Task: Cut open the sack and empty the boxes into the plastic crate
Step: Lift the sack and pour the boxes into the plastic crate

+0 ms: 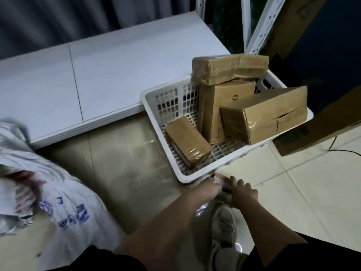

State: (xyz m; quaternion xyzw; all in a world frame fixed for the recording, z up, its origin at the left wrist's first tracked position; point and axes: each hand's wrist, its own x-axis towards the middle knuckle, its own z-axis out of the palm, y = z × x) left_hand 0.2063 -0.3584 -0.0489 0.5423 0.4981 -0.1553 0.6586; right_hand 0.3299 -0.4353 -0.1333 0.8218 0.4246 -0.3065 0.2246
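Observation:
A white plastic crate stands on the floor and holds several taped cardboard boxes: a small one lying low at the front, an upright one, a long one resting on the right rim, and one on top at the back. The white printed sack lies crumpled at the left. My left hand and my right hand meet just in front of the crate's near corner, both closed around a small box that is mostly hidden between them.
A stack of white panels lies on the floor behind. White metal shelf posts rise at the back right. A large cardboard carton and a black cable are at the right. My shoe is below my hands.

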